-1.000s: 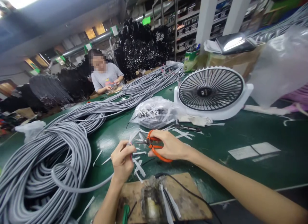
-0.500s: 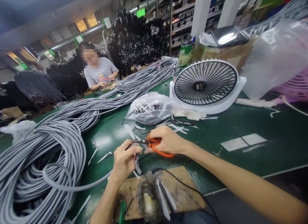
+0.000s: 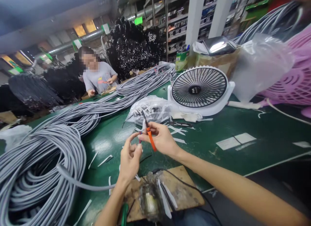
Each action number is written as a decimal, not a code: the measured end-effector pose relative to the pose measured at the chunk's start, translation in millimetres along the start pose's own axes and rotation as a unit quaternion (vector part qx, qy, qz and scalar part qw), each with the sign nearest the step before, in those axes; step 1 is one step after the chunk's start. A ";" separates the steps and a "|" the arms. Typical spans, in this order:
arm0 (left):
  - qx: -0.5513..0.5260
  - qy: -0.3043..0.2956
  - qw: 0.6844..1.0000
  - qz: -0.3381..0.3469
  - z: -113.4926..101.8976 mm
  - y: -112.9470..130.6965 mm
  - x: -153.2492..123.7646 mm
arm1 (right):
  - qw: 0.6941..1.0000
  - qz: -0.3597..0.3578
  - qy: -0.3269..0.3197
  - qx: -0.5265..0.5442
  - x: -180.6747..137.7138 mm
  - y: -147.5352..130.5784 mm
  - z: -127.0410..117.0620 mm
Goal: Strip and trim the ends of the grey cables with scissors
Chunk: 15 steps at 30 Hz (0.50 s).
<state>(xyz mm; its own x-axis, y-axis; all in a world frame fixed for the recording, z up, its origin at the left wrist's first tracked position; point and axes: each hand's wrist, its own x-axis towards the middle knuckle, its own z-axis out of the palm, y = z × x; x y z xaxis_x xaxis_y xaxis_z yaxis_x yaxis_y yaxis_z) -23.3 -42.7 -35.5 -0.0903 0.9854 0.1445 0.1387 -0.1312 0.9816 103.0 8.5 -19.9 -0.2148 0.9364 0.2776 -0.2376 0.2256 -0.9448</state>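
My right hand (image 3: 161, 138) is closed around orange-handled scissors (image 3: 148, 132), whose blades point up and away over the green table (image 3: 255, 122). My left hand (image 3: 130, 158) sits just below and left of it, fingers pinched on the end of a grey cable (image 3: 80, 183) with thin coloured wires showing at its tip. The two hands nearly touch at the fingertips. The cable runs left from my left hand into a big grey coil (image 3: 36, 164).
A wooden board (image 3: 184, 195) with a clear-wrapped tool and black cord lies near me. Beyond the hands are a plastic bag of offcuts (image 3: 152, 109), a white desk fan (image 3: 199, 90), white sleeve scraps and long grey cable bundles. A person works at the far end.
The scissors have swung from lying sideways, blades toward my left hand, to standing upright in my right hand. Both hands have risen slightly and the view has shifted left.
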 end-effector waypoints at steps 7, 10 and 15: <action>-0.077 0.103 0.991 -0.025 3.0 -0.7 3.6 | 0.997 0.049 -0.021 0.049 -2.1 6.0 5.6; -0.112 0.128 0.985 -0.021 3.7 -0.4 2.8 | 0.999 0.041 0.005 0.028 -5.6 7.9 6.5; -0.176 0.143 0.974 -0.020 4.0 5.5 5.0 | 0.999 0.035 0.020 0.029 -5.9 10.6 6.4</action>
<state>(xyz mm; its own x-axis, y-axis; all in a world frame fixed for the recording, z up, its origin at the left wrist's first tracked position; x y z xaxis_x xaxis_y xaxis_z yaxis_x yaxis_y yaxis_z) -19.0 -38.0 -30.0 -0.3664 0.9266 0.0846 -0.2129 -0.1720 0.9618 95.6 3.6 -30.4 -0.1957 0.9593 0.2035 -0.2789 0.1445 -0.9494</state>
